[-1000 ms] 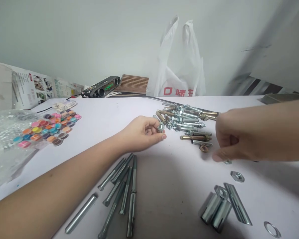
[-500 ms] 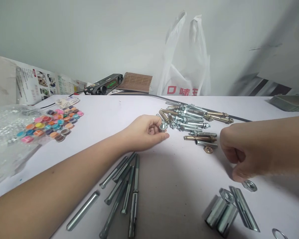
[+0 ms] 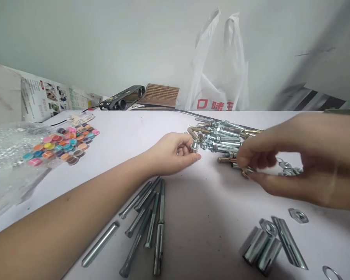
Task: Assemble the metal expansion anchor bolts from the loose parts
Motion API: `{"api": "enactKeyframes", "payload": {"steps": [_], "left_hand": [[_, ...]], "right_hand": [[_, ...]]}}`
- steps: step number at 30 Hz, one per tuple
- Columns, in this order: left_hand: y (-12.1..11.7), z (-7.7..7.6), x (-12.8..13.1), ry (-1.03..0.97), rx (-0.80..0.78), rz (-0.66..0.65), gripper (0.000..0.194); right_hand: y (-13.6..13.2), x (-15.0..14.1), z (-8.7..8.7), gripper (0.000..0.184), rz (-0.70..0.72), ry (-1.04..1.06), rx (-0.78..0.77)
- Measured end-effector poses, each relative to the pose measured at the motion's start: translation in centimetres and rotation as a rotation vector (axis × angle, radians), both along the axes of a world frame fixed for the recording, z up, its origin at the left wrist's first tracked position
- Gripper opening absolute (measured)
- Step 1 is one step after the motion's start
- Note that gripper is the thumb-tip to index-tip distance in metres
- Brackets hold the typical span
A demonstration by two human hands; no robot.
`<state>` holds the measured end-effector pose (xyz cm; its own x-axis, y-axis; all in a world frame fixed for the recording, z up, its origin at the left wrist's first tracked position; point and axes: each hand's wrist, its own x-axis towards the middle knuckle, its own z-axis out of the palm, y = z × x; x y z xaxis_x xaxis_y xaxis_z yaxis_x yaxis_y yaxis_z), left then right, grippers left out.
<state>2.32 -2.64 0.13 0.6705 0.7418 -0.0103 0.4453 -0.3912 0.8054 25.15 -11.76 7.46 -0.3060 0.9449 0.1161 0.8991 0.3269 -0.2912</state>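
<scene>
My left hand (image 3: 172,153) rests on the white table (image 3: 128,132) and pinches a small silver bolt with a nut (image 3: 194,147) at the left edge of a pile of anchor bolts (image 3: 221,136). My right hand (image 3: 282,171) hovers at the pile's near right edge. Its thumb and fingers are apart around the end of a silver sleeve (image 3: 247,170), and small washers (image 3: 288,167) show through the gap. I cannot see a firm grip on anything there.
Several bare bolt rods (image 3: 147,214) and a lone sleeve (image 3: 100,244) lie near me. At front right are short sleeves (image 3: 261,249), a nut (image 3: 298,215) and a washer (image 3: 332,272). Coloured caps (image 3: 64,144) and bubble wrap (image 3: 6,155) sit left; a plastic bag (image 3: 218,77) stands behind.
My right hand dropped toward the loose nut at front right, then rose and moved left to the pile with its fingers spread. My left hand stayed put on the small bolt.
</scene>
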Motion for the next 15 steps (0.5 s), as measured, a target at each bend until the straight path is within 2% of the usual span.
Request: {"api": "enactKeyframes", "payload": {"steps": [3,5,8,11,15], "left_hand": [[0.0,0.0,0.0,-0.017,0.017,-0.027,0.024],[0.1,0.0,0.0,-0.025,0.037,-0.057,0.024],[0.1,-0.1,-0.1,-0.03,0.062,-0.088,0.022],[0.2,-0.2,-0.2,-0.032,0.094,-0.095,0.02],[0.1,-0.2,-0.1,-0.011,0.128,-0.059,0.022]], "right_hand": [[0.5,-2.1,0.5,0.01,0.178,-0.009,0.151],[1.6,-3.0,0.0,0.009,0.155,0.085,0.155],[3.2,-3.9,-1.2,0.014,0.099,0.18,0.036],[4.0,-4.1,-2.0,0.017,0.129,0.234,0.034],[3.9,-4.0,-2.0,0.02,0.18,0.269,0.069]]}}
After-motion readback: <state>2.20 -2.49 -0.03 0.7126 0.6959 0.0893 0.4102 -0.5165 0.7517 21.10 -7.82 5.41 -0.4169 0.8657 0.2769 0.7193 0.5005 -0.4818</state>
